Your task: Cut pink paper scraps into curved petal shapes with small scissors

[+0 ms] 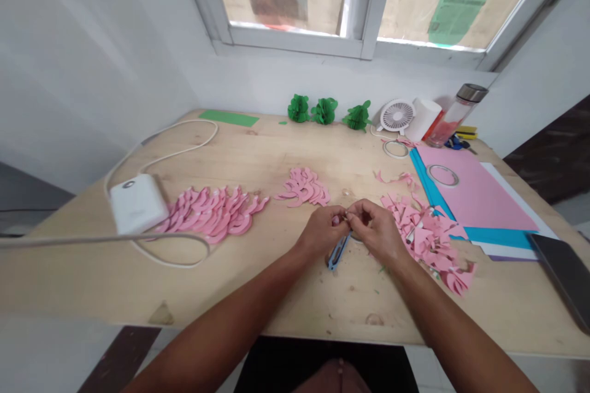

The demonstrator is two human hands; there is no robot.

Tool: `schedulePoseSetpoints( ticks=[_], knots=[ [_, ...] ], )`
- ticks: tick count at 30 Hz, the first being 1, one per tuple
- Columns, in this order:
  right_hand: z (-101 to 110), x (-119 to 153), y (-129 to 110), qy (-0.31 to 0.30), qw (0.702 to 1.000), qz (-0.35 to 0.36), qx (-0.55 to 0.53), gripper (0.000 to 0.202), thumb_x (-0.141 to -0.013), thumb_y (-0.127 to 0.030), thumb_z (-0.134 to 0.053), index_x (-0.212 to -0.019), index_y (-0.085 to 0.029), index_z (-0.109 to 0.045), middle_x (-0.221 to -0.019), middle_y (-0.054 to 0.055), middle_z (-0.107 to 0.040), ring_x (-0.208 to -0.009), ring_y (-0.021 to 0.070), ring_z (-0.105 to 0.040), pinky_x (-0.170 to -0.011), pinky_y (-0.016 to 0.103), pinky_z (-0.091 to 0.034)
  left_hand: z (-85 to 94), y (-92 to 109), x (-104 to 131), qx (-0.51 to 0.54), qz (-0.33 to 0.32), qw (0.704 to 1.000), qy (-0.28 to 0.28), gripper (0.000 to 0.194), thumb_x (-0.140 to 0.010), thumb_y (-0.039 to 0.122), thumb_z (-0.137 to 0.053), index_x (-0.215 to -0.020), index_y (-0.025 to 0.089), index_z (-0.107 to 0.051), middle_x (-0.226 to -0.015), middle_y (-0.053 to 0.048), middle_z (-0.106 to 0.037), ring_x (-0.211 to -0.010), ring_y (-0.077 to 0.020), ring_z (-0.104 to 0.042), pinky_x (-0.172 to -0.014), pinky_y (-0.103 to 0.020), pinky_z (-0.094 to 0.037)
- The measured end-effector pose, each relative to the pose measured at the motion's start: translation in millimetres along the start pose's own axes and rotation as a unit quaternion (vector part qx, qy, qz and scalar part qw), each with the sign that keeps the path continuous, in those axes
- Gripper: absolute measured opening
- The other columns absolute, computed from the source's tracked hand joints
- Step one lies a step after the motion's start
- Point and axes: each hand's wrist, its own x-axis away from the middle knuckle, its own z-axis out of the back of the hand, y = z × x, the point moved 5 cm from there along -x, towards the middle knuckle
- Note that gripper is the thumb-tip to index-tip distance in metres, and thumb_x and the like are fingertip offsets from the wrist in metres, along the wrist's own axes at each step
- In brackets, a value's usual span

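My left hand (320,228) is closed in a pinch around a small pink paper piece (336,220), most of it hidden by the fingers. Fingertips of my right hand (374,227) press together right beside it, over something too small to make out. Below the hands lies a blue utility knife (338,253) on the table. A small pile of curved pink paper cutouts (304,187) sits just beyond my left hand. Pink paper scraps (426,236) are heaped to the right of my right hand.
Rows of pink cutouts (216,212) and a white power bank (138,204) with a cable are at left. Green paper shapes (324,111), a small fan (397,115) and a bottle (456,116) stand at the back. Coloured sheets (488,196) and a phone (562,276) lie right.
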Motion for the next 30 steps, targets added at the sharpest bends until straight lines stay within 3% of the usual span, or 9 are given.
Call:
schedulePoseSetpoints(
  ticks=[9,20,30],
  knots=[
    [0.9,0.1,-2.8,-0.005,1.000,-0.004,0.012,0.008,-0.075,-0.022,-0.052,-0.073,-0.018,-0.059,-0.059,-0.002,-0.056,-0.053,0.0101,-0.048,-0.050,0.021,-0.036,-0.4,-2.1,-0.6,-0.014,-0.007,1.000,-0.003,0.018,-0.069,0.027,-0.050,-0.059,0.014,-0.057,-0.052,0.003,-0.045,-0.051,-0.0086,-0.040,-0.047,-0.020,-0.027],
    [-0.3,0.1,-1.9,-0.005,1.000,0.001,0.021,0.008,-0.075,-0.021,-0.052,-0.073,-0.018,-0.059,-0.060,-0.002,-0.055,-0.054,0.0100,-0.048,-0.050,0.021,-0.036,2.5,10.4,3.8,-0.106,-0.054,0.993,0.009,0.022,-0.073,0.024,-0.046,-0.053,0.015,-0.047,-0.050,0.004,-0.037,-0.050,-0.0088,-0.034,-0.047,-0.020,-0.023],
    [-0.4,0.5,-1.8,-0.002,1.000,0.005,0.021,0.007,-0.074,-0.021,-0.052,-0.073,-0.018,-0.059,-0.061,-0.002,-0.056,-0.055,0.0107,-0.049,-0.052,0.021,-0.037,0.0,13.6,7.6,-0.198,-0.059,0.979,-0.002,0.022,-0.073,0.024,-0.049,-0.053,0.016,-0.052,-0.048,0.002,-0.044,-0.047,-0.0096,-0.036,-0.047,-0.023,-0.020]
  ],
)
